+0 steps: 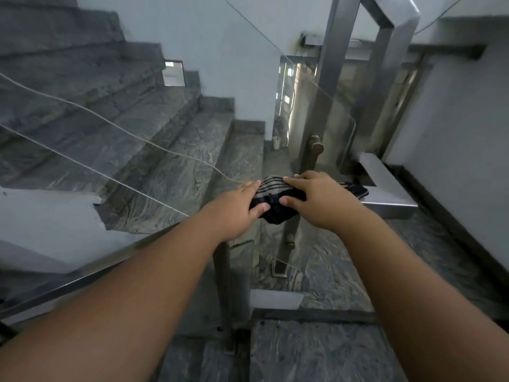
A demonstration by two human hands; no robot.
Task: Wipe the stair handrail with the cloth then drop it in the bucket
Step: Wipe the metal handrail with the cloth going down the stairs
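Both hands are on a dark cloth (pixel 278 204) with pale stripes, bunched at the corner where the steel handrail (pixel 385 186) turns. The left hand (pixel 237 208) rests at the cloth's left end with fingers nearly straight and loosely together, fingertips over the striped edge and the thumb pressed against the dark fold below; it looks more like a flat press than a closed grasp. The right hand (pixel 319 199) lies over the cloth's right half, fingers spread and slightly curled across the top, thumb tucked against the front of the fabric, so the cloth is pinched lightly between thumb and fingers. Whether the cloth is wrapped fully round the rail beneath the palms cannot be told, since the hands cover that part. A tail of the cloth sticks out past the right hand onto the flat top of the rail, and a dark fold hangs just below between the two thumbs. Beyond the hands, grey marble stairs (pixel 170 161) run downward behind a glass panel (pixel 82 150).
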